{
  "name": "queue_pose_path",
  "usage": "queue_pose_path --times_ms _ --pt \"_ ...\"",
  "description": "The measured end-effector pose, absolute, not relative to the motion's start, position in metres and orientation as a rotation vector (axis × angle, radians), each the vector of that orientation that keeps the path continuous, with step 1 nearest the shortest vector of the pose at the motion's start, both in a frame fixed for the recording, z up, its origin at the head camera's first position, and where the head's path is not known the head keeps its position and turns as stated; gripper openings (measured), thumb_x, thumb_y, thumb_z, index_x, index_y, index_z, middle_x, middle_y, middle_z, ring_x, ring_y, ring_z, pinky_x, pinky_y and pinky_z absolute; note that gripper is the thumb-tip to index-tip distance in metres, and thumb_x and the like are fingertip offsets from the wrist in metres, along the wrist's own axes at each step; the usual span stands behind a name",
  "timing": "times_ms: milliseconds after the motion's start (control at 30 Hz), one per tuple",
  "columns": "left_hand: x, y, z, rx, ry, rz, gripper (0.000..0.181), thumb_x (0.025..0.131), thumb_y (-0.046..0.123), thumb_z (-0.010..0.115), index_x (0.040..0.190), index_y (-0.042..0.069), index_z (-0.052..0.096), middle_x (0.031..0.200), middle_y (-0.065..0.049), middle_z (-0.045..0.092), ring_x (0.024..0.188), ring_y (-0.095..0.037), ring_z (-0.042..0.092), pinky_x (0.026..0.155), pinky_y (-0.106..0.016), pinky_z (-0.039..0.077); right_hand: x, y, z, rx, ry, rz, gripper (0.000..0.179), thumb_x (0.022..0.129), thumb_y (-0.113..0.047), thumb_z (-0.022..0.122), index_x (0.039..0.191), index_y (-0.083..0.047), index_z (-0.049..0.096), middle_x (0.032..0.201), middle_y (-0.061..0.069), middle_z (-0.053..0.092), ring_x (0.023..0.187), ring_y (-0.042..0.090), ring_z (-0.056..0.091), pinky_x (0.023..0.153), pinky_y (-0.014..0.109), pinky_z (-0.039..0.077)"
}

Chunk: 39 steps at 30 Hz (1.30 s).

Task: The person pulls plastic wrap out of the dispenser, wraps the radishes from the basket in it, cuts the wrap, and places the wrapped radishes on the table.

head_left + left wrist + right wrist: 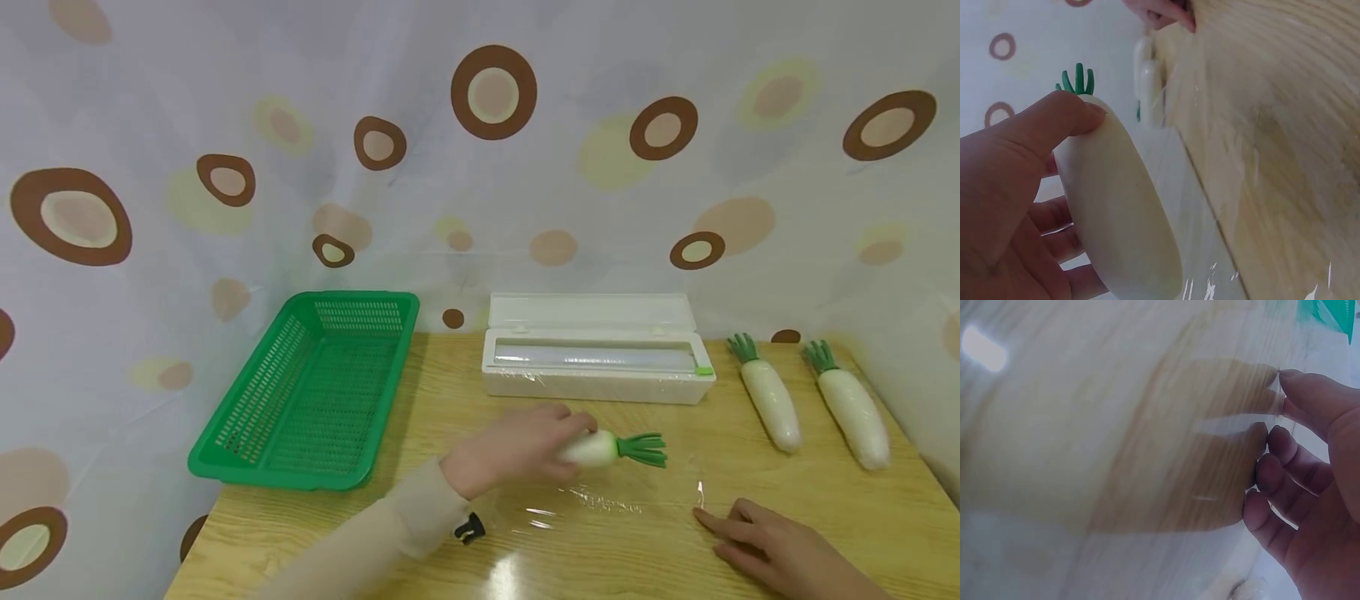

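Note:
My left hand grips a white radish with green leaf stalks, just above the table. In the left wrist view the thumb lies along the radish near its leafy end, with fingers curled beneath. Under it a sheet of clear plastic wrap spreads over the wood, reaching toward the wrap box. At the sheet's right side my right hand touches the surface with its fingertips. One extended finger meets the edge of the wrap, and the right wrist view shows the fingertips against the glossy surface.
A white wrap box, lid raised, stands at the back with a roll inside. Two more radishes, one nearer and one farther right, lie on the right. A green basket stands at left. A patterned curtain hangs behind.

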<state>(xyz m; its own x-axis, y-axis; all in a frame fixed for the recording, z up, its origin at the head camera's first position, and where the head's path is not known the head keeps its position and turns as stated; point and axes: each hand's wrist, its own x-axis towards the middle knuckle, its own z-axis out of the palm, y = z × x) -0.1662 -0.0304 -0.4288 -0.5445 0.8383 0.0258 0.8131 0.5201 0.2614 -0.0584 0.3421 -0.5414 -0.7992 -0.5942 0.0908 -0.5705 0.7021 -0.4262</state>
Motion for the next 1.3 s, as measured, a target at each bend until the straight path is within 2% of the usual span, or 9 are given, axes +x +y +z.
queue_pose_path --times_ms 233,433,733,1133,1300 --pt "-0.153 0.012 -0.457 1.47 2.656 0.201 0.049 0.096 0.041 0.074 0.14 0.027 0.057 0.11 0.008 0.065 0.09 -0.002 0.057 0.067 -0.015 0.043 -0.056 0.346 -0.545 -1.004 2.85 -0.731 0.044 0.098 -0.021 0.074 0.141 -0.021 0.068 0.092 -0.026 0.043 0.07 -0.012 0.036 0.055 0.019 0.037" --pt "-0.146 0.035 -0.476 1.553 2.676 0.103 0.047 0.1 0.043 0.068 0.142 0.028 0.055 0.11 0.009 0.066 0.094 -0.002 0.058 0.07 -0.016 0.044 -0.055 0.348 -0.547 -0.959 2.842 -0.752 0.043 0.098 -0.022 0.074 0.14 -0.021 0.068 0.091 -0.026 0.043 0.071 -0.011 0.037 0.055 0.019 0.037" --pt "-0.142 0.03 -0.494 1.43 2.722 0.162 0.045 0.099 0.04 0.07 0.141 0.03 0.056 0.112 0.008 0.064 0.097 -0.003 0.057 0.067 -0.016 0.044 -0.057 0.346 -0.547 -0.932 2.839 -0.756 0.038 0.098 -0.023 0.073 0.136 -0.018 0.071 0.088 -0.027 0.043 0.07 -0.011 0.037 0.056 0.019 0.037" --pt "-0.145 0.024 -0.506 1.389 2.764 0.107 0.044 0.101 0.044 0.067 0.142 0.031 0.056 0.116 0.01 0.065 0.106 -0.005 0.058 0.083 -0.026 0.047 -0.058 0.345 -0.549 -0.987 2.876 -0.758 0.042 0.096 -0.021 0.076 0.137 -0.021 0.07 0.088 -0.027 0.041 0.071 -0.012 0.037 0.056 0.018 0.037" --pt "-0.146 0.019 -0.508 1.367 2.768 0.154 0.045 0.101 0.047 0.066 0.141 0.03 0.058 0.123 0.009 0.066 0.109 -0.006 0.059 0.088 -0.028 0.048 -0.059 0.344 -0.543 -0.892 2.829 -0.736 0.04 0.099 -0.025 0.072 0.138 -0.018 0.068 0.09 -0.026 0.045 0.073 -0.011 0.039 0.058 0.021 0.039"
